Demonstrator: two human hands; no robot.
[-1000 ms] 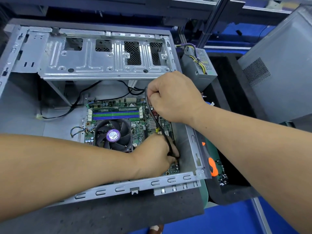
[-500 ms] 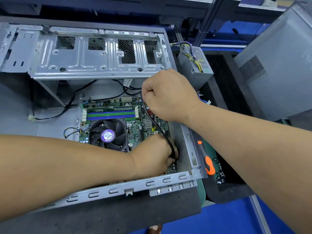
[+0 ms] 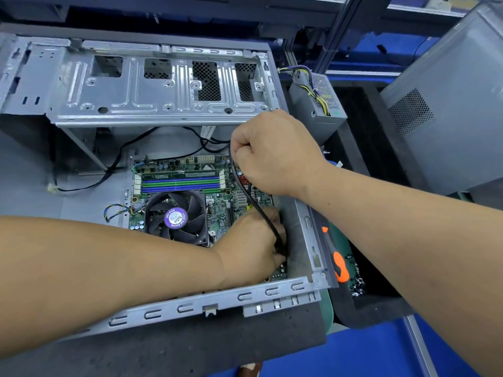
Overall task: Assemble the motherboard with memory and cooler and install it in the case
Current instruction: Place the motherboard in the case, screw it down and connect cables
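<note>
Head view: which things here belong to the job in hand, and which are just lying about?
In use:
case
motherboard
cooler fan
memory stick
black cable, held by right hand and left hand

Lying about:
power supply
screwdriver
loose screws
side panel

Both hands (image 3: 272, 153) (image 3: 254, 240) grip black cable (image 3: 254, 202) over motherboard (image 3: 217, 208).

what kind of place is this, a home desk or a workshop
Likely a PC assembly or repair bench, not a home desk: an open case on a foam mat, a loose power supply, and a second case alongside.
</note>
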